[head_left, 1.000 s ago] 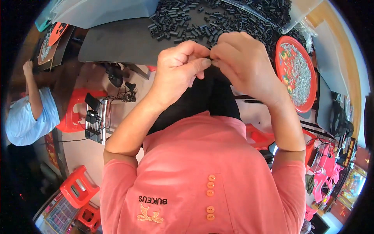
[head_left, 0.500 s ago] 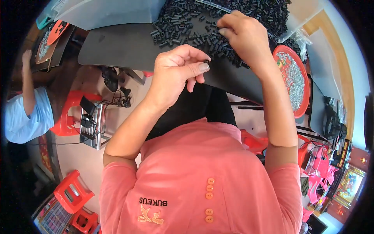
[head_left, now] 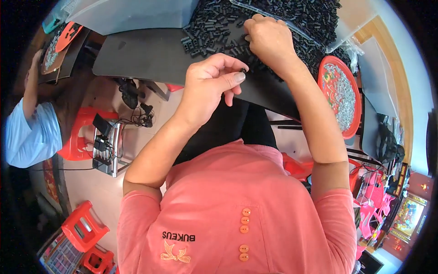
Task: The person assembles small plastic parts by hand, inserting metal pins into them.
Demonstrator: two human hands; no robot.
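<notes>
Between the thumb and forefinger of my left hand (head_left: pixel 211 84), just past the table's near edge, is a small black plastic part (head_left: pixel 243 71). Only its tip shows beyond the thumb. A large heap of small black tube-shaped parts (head_left: pixel 214 32) spreads over the far side of the dark table (head_left: pixel 137 55). My right hand (head_left: pixel 271 41) is over the near side of that heap with its fingers curled down and closed. The back of the hand hides whatever its fingertips hold or touch.
A red oval tray (head_left: pixel 323 75) of small silvery metal pieces sits at the right. Translucent plastic bins (head_left: pixel 137 16) stand at the back left and around the heap. At the far left are a person in light blue (head_left: pixel 34 134) and red stools (head_left: pixel 85 226).
My right hand has moved left across the heap, and its fingertips have turned out of sight. My left hand stays almost in place, still pinching the black part.
</notes>
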